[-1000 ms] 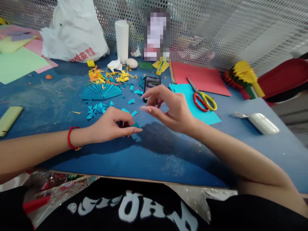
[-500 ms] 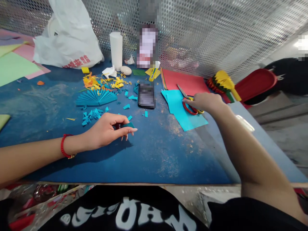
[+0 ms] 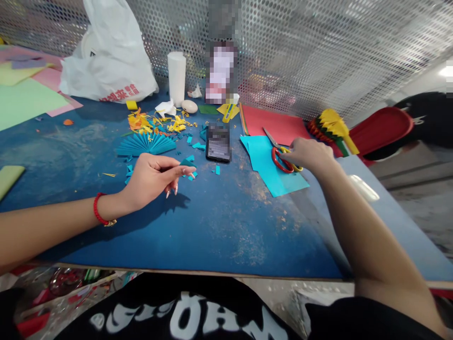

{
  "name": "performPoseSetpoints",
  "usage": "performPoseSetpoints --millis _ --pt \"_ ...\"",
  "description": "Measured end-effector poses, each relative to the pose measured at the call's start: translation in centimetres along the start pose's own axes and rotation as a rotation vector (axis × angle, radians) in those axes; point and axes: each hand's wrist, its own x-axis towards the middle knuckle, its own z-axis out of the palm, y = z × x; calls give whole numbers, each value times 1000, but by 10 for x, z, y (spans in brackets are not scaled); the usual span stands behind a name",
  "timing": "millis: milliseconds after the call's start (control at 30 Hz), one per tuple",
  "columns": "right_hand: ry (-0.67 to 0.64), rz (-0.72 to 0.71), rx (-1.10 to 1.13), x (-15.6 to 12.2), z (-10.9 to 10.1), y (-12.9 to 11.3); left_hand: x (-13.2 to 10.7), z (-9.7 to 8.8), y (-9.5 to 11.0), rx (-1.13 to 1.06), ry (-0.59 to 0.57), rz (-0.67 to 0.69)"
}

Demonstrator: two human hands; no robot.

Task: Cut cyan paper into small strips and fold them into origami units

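Observation:
My left hand [image 3: 148,182] pinches a small folded piece of teal paper [image 3: 188,163] between thumb and forefinger, above the blue table. Beyond its wrist and fingers lie a pleated blue paper fan [image 3: 146,144] and small blue paper scraps [image 3: 217,169]. On the right, my right hand [image 3: 311,153] hovers over the handles of the scissors [image 3: 279,160], fingertips at or close to the yellow loop, not wrapped round it. The scissors have red and yellow handles and lie across bright blue paper sheets [image 3: 271,177], their blades pointing away.
A black phone [image 3: 218,144] lies mid-table; another phone [image 3: 221,73] leans against the perforated metal screen. Behind are a white plastic bag [image 3: 106,56], a white roll [image 3: 176,78], yellow shreds [image 3: 177,123] and red paper [image 3: 276,123]. A yellow pleated paper piece [image 3: 332,123] stands at right.
My right hand has drawn back slightly to the right from the scissors, which stay on the blue sheets. My left hand has moved a little left and away from me with the teal paper.

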Motion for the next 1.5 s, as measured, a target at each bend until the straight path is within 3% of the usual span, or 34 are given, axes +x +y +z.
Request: performPoseSetpoints --millis 100,200,300,400,533,633,767,900,1200,1500 --pt "1 -58 75 9 6 8 3 -3 0 -6 48 71" --pt "-88 -95 219 19 9 16 4 -3 1 -14 59 105" --pt "-199 -182 436 22 6 23 4 -2 2 -33 49 99" --pt "-210 -301 685 12 -4 24 4 -2 0 -39 22 67" --pt "-187 -521 991 -16 -20 -1 4 -4 0 -62 29 59" --pt "-309 -672 1101 -40 -28 -33 1 -3 5 -118 -17 6" --pt "-432 -845 1103 -68 -27 -71 -6 0 13 -226 -138 -109" --pt "-456 -847 1096 -89 -26 -92 -7 0 19 -291 -127 -100" --pt "-650 -846 881 -120 -48 -97 -5 -2 18 -288 -49 -43" --pt "-696 -864 847 -119 -42 -99 -5 -2 15 -253 -43 -53"
